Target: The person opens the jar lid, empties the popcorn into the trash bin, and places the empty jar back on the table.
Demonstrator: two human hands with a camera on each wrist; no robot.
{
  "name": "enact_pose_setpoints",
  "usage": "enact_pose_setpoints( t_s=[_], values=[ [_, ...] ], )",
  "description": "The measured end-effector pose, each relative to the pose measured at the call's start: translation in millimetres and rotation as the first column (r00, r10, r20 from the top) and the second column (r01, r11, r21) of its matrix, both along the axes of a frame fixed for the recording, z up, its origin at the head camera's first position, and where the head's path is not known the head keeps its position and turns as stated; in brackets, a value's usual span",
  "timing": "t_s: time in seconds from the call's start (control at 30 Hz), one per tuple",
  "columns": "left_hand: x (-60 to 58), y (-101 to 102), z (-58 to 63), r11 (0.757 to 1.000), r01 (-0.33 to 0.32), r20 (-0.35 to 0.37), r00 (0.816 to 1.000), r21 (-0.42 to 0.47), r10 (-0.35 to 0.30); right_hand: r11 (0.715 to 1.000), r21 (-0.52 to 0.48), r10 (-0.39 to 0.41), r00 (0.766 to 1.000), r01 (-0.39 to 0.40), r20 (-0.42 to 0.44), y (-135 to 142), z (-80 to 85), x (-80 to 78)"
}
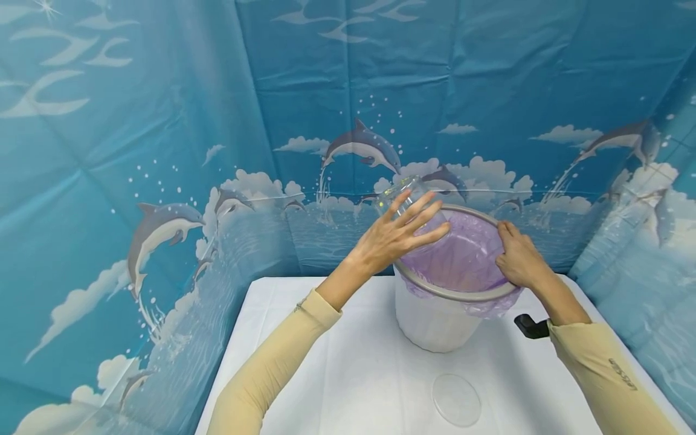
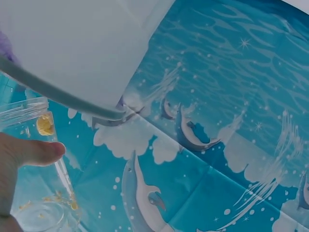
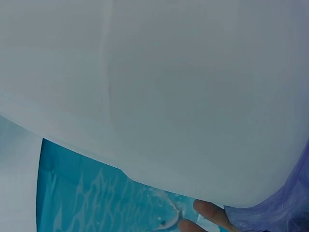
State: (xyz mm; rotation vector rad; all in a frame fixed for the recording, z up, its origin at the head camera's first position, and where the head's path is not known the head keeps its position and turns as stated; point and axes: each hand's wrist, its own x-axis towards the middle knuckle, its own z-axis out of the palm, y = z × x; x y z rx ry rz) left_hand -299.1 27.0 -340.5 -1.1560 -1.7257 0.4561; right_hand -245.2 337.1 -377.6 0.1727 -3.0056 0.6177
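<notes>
My left hand holds a clear jar tipped over the left side of a white bin. Yellow bits cling inside the jar, seen in the left wrist view, where the thumb presses its side near the threaded mouth. A purple plastic liner covers the bin's inside and folds over its grey rim. On the right, my right hand grips that rim and liner; two fingertips show under the bin's wall in the right wrist view. The bin leans slightly on the table.
A clear round lid lies flat on the white table, in front of the bin. Blue dolphin-print curtains enclose the table at the back and sides. A black piece sticks out by the right cuff.
</notes>
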Motion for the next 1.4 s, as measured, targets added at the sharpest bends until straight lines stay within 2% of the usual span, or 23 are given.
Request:
enact_pose_setpoints(
  t_s=[0.3,0.53,0.63,0.87,1.1,1.27,1.4],
  values=[
    [-4.5,2.3,-13.0,0.991,0.125,-0.094,0.988,0.050,-0.120,1.000,0.010,-0.002,1.000,0.003,-0.006,0.7,-0.7,0.1],
    [-3.3,3.9,-18.1,0.979,0.189,-0.212,0.963,0.075,-0.169,1.000,0.007,-0.009,1.000,0.009,0.015,-1.7,3.6,-2.5],
    [-5.7,5.2,-21.1,0.978,0.194,-0.218,0.960,0.072,-0.175,1.000,0.001,-0.017,1.000,0.017,0.016,-1.9,5.1,-2.7],
    [-8.3,4.0,-29.1,0.988,0.152,-0.201,0.969,0.040,-0.141,1.000,0.003,-0.015,1.000,0.015,0.011,-4.4,2.4,-4.1],
    [-8.1,4.3,-23.5,0.996,0.091,-0.134,0.987,-0.012,-0.092,1.000,0.006,-0.010,1.000,0.010,0.009,-4.6,2.6,-7.8],
    [-1.6,9.1,-18.8,0.994,-0.018,-0.063,0.998,-0.104,0.012,1.000,-0.005,-0.015,0.999,0.016,0.037,-5.6,3.4,-8.0],
    [4.8,18.8,-17.8,0.970,-0.137,-0.081,0.989,-0.202,0.123,1.000,-0.008,-0.018,0.999,0.019,0.042,-5.4,3.6,-6.5]
  ],
)
